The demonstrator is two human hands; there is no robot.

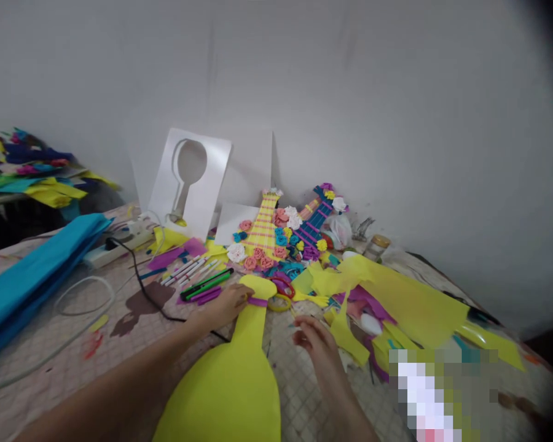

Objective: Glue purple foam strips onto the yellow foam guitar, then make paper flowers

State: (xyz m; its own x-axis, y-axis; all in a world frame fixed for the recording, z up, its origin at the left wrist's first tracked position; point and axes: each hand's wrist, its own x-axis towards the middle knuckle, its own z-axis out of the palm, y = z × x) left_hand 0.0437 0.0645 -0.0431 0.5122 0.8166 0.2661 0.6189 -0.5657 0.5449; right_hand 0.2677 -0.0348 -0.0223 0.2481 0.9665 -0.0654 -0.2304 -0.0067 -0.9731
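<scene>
Left hand (229,305), its grip unclear, touches the purple strip (258,302) crossing the yellow cutout (225,390); right hand (317,341), unclasped, hangs apart rightward.

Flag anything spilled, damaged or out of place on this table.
Red smears mark the table cover left of the left forearm, possibly spilled paint. A black cable passes under that forearm toward the yellow cutout, a possible snag. A pixelated block hides part of the lower right.
</scene>
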